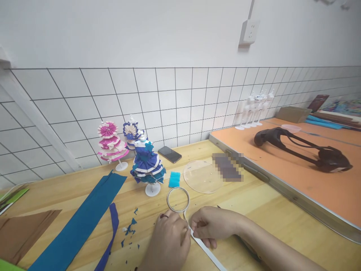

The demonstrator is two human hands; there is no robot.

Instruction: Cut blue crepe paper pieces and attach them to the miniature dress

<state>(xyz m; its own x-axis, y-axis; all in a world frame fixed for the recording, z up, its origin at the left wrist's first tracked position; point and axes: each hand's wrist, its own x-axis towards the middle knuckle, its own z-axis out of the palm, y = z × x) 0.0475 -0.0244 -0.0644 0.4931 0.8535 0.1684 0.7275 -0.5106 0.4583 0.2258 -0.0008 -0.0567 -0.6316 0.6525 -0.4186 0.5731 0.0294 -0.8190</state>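
Observation:
A narrow white strip (207, 253) runs from between my hands toward the lower right. My left hand (169, 241) is closed at the strip's upper end, its thumb and fingers pressed together there. Just to the right, my right hand (211, 224) pinches the same strip, with the other fingers curled under. Ahead of both hands lies a thin ring-shaped tape roll (168, 201), from which a narrow band leads down between my fingers. Beyond it a small model in a blue and teal ruffled paper dress (148, 162) stands upright on a white base.
Teal crepe paper (81, 218), brown paper (28, 229) and a purple strip (113, 226) lie left, with teal scraps (131, 226). Behind are a pink dressed model (113, 141), phone (170, 154), blue piece (174, 179) and clear disc (201, 175). A metal edge (265, 180) borders an orange surface.

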